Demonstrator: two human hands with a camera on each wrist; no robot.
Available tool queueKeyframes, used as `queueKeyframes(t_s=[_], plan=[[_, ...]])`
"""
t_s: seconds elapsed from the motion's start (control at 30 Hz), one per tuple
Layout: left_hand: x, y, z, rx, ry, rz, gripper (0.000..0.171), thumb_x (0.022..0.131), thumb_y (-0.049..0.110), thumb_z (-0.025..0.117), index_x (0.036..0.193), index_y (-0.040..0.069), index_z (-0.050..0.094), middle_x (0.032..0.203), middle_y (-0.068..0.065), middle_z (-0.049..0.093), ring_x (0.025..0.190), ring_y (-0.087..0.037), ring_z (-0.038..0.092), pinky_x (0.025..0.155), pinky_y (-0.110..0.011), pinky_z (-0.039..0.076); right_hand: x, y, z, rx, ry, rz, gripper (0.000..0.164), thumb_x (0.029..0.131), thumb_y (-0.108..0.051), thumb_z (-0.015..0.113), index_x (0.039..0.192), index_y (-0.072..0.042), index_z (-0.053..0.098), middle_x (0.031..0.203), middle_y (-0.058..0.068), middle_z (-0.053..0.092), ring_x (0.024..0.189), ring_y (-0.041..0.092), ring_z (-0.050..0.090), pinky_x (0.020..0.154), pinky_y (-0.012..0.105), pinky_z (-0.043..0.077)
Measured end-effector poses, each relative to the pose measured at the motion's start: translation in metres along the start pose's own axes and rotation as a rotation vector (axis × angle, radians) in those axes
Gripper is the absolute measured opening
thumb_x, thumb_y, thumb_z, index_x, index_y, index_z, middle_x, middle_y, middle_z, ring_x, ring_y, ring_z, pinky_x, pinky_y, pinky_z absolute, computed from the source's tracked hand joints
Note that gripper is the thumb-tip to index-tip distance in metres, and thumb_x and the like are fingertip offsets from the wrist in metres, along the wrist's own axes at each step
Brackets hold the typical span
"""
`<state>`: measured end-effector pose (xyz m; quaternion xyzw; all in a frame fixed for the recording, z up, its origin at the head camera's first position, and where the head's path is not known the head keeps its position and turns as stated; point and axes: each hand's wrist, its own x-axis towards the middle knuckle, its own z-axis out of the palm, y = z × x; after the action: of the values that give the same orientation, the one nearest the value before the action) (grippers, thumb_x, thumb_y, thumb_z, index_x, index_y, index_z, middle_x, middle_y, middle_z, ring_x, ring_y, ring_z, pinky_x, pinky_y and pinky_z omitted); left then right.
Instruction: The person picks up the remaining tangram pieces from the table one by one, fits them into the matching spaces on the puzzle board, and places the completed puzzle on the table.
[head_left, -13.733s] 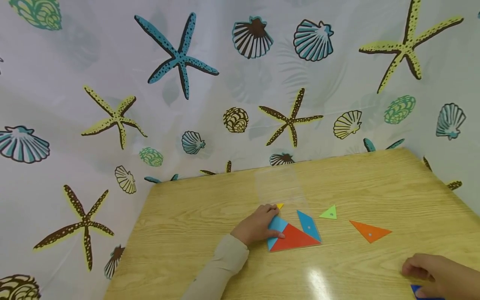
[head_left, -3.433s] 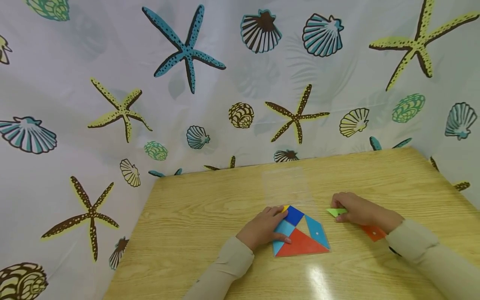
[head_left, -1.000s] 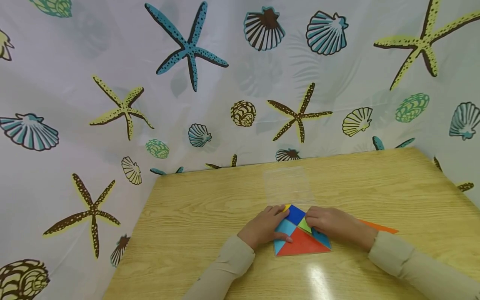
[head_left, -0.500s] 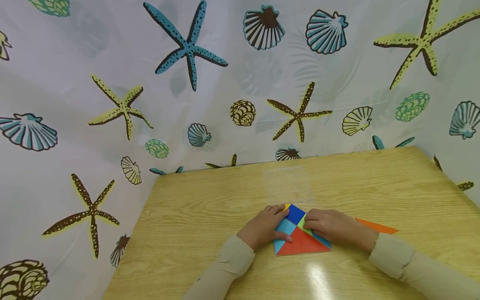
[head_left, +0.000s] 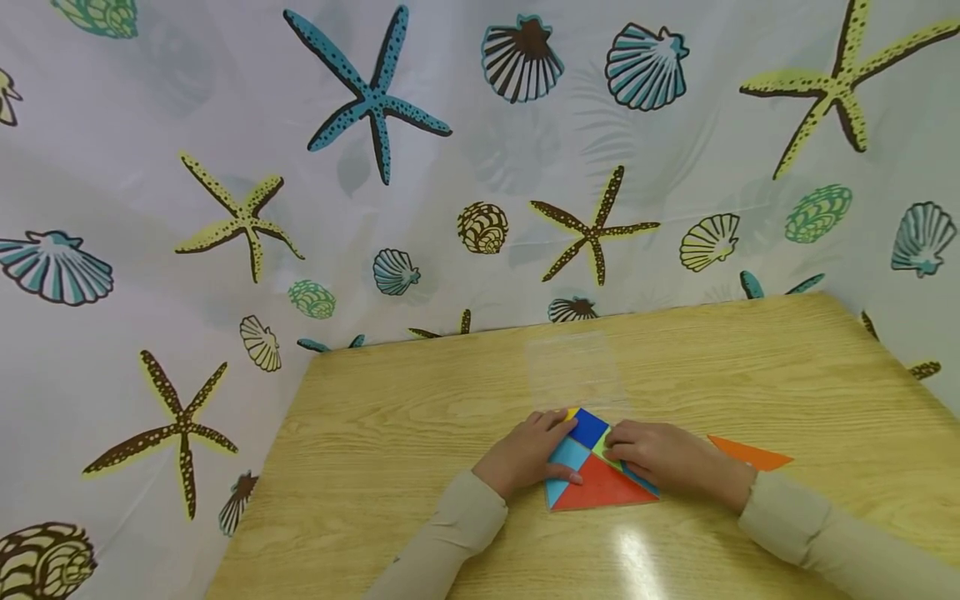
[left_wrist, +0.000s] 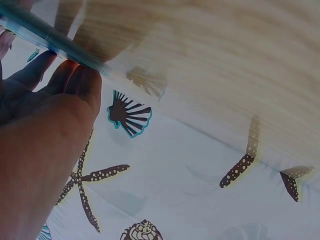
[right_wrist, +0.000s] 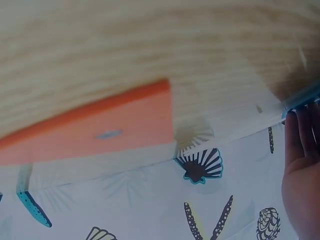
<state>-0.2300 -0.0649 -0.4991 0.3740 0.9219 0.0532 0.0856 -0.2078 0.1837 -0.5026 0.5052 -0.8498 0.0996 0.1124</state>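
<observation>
Tangram pieces lie together in a near-square layout: a red triangle (head_left: pixel 600 487), a dark blue square (head_left: pixel 590 429), a light blue piece (head_left: pixel 570 452), a yellow corner (head_left: pixel 573 412) and a medium blue parallelogram (head_left: pixel 642 483). My left hand (head_left: pixel 517 457) rests across the left side, fingers at the upper left corner and thumb over the light blue piece and red edge. With bunched fingertips, my right hand (head_left: pixel 671 457) pinches a light green triangle (head_left: pixel 599 445) between the square, red triangle and parallelogram, hiding part of it. In the left wrist view, fingers touch the layout's edge (left_wrist: pixel 60 45).
An orange triangle (head_left: pixel 750 452) lies on the wooden table (head_left: pixel 375 433), right of the layout and just behind my right wrist. Behind the layout is a clear plastic sheet (head_left: pixel 576 367). A shell-and-starfish printed cloth (head_left: pixel 465 83) borders the table.
The dark blue square, first under my right hand at the near right, joined the layout. My right hand then carried the green triangle left into the layout's gap. The left hand stayed on the layout.
</observation>
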Motion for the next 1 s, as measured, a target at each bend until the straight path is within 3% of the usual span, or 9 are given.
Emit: queueKeyframes(t_s=[0.13, 0.27, 0.4, 0.57, 0.7, 1.0], plan=[[0.0, 0.0, 0.0, -0.012, -0.004, -0.008, 0.084, 0.079, 0.066, 0.048, 0.146, 0.017, 0.032, 0.149, -0.002, 0.029, 0.134, -0.018, 0.028, 0.105, -0.03, 0.032, -0.001, -0.002, -0.001, 0.009, 0.001, 0.017, 0.017, 0.084, -0.008, 0.067, 0.101, -0.011, 0.069, 0.105, 0.001, 0.06, 0.097, 0.014, 0.056, 0.08, 0.031, 0.052], [0.0, 0.001, -0.001, -0.013, -0.011, -0.014, 0.084, 0.079, 0.066, 0.048, 0.146, 0.017, 0.033, 0.149, -0.002, 0.029, 0.134, -0.018, 0.027, 0.105, -0.031, 0.032, -0.003, -0.003, -0.005, 0.075, 0.063, 0.037, 0.018, 0.082, -0.003, 0.068, 0.097, -0.011, 0.068, 0.107, 0.004, 0.06, 0.097, 0.017, 0.057, 0.079, 0.034, 0.052], [0.0, 0.001, -0.001, -0.019, -0.02, -0.02, 0.083, 0.079, 0.066, 0.048, 0.145, 0.018, 0.034, 0.149, -0.001, 0.029, 0.134, -0.018, 0.027, 0.106, -0.031, 0.031, -0.009, -0.003, -0.015, 0.154, 0.089, 0.13, 0.016, 0.084, -0.001, 0.065, 0.095, -0.012, 0.068, 0.108, 0.003, 0.06, 0.098, 0.017, 0.057, 0.078, 0.034, 0.052], [0.001, 0.001, -0.001, -0.03, -0.025, -0.028, 0.083, 0.079, 0.066, 0.049, 0.145, 0.018, 0.034, 0.149, 0.0, 0.028, 0.134, -0.017, 0.027, 0.106, -0.031, 0.03, -0.023, 0.004, -0.033, 0.159, -0.03, 0.334, 0.016, 0.089, -0.007, 0.06, 0.101, -0.013, 0.068, 0.107, -0.002, 0.06, 0.1, 0.017, 0.056, 0.083, 0.037, 0.05], [0.001, 0.001, -0.001, -0.033, -0.026, -0.024, 0.083, 0.079, 0.066, 0.049, 0.144, 0.018, 0.035, 0.149, 0.0, 0.029, 0.134, -0.017, 0.027, 0.107, -0.03, 0.03, -0.043, 0.013, -0.049, 0.232, -0.112, 0.484, 0.02, 0.09, -0.012, 0.06, 0.109, -0.009, 0.066, 0.107, 0.0, 0.06, 0.1, 0.023, 0.057, 0.082, 0.04, 0.049], [0.002, 0.001, 0.001, -0.028, -0.018, -0.014, 0.083, 0.078, 0.067, 0.048, 0.143, 0.016, 0.037, 0.148, -0.001, 0.029, 0.134, -0.017, 0.027, 0.107, -0.031, 0.029, -0.09, 0.026, -0.061, 0.374, -0.174, 0.656, 0.044, 0.08, -0.037, 0.071, 0.107, -0.006, 0.058, 0.101, 0.001, 0.056, 0.091, 0.021, 0.055, 0.075, 0.036, 0.049]])
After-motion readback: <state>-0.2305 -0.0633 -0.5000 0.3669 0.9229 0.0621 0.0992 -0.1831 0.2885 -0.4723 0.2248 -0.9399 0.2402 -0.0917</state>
